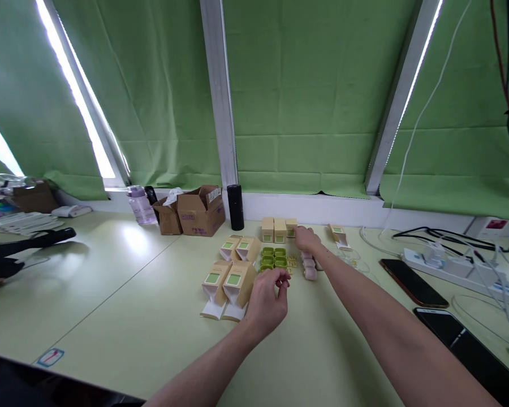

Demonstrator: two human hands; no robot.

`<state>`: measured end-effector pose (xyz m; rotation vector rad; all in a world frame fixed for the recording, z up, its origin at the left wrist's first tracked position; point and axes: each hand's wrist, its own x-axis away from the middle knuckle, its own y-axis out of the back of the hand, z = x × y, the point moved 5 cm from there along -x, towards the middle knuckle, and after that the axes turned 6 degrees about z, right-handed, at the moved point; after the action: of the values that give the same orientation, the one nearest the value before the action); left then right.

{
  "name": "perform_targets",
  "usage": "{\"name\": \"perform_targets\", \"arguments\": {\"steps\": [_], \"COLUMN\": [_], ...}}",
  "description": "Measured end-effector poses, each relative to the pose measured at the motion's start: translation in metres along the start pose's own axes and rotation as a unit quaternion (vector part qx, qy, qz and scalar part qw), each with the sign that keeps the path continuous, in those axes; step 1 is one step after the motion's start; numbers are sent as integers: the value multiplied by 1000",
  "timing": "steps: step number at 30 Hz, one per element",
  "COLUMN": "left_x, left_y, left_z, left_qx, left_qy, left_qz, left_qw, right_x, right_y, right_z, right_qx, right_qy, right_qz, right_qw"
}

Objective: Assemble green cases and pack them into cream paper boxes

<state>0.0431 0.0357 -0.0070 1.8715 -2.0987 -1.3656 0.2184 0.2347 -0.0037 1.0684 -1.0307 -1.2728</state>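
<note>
At the back centre, my right hand [307, 239] has its fingers closed at the edge of a small kraft-paper box [291, 224]. Two similar upright boxes [274, 230] stand to its left. My left hand [268, 298] hovers in front of the green square cups [267, 260], thumb and fingers curled into a pinch; whatever is between them, if anything, is too small to make out. Beside that hand are several tilted kraft boxes [240, 275] with green labels and open white flaps. Small yellowish pieces [292, 261] lie right of the cups, and pale pink rounded items [309, 267] sit under my right forearm.
Another open kraft box [339, 236] lies at the back right. Two phones [414, 282], a power strip [458, 271] and loose cables occupy the right side. Brown cartons [201, 210], a black tumbler [235, 207] and a purple bottle [141, 205] line the back edge.
</note>
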Motion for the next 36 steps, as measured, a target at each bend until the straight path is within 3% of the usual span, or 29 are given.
{"name": "perform_targets", "arguments": {"steps": [6, 10, 14, 19, 23, 27, 32, 36], "left_x": [2, 3, 4, 5, 1, -5, -13, -19], "left_y": [-4, -7, -8, -10, -9, 3, 28, 39], "left_z": [-2, -5, -7, -7, -5, -3, -3, 2], "left_qx": [-13, -26, -44, -43, -49, -68, -208, -313], "left_qy": [2, -5, -7, 0, 0, 6, 0, 11], "left_qz": [29, 56, 75, 87, 83, 41, 2, 28], "left_qw": [999, 998, 996, 995, 995, 997, 978, 949], "right_x": [4, 18, 47, 106, 154, 187, 202, 206], "right_y": [1, 9, 21, 26, 13, -12, -30, -32], "right_z": [-3, -5, -3, 1, 4, 10, 17, 21], "right_qx": [-20, -39, -71, -130, -179, -231, -181, -172], "right_qy": [4, 14, 27, 49, 70, 78, 71, 90], "right_qz": [-5, -41, -101, -152, -135, -59, -32, -27], "right_qw": [1000, 998, 992, 979, 972, 968, 980, 981]}}
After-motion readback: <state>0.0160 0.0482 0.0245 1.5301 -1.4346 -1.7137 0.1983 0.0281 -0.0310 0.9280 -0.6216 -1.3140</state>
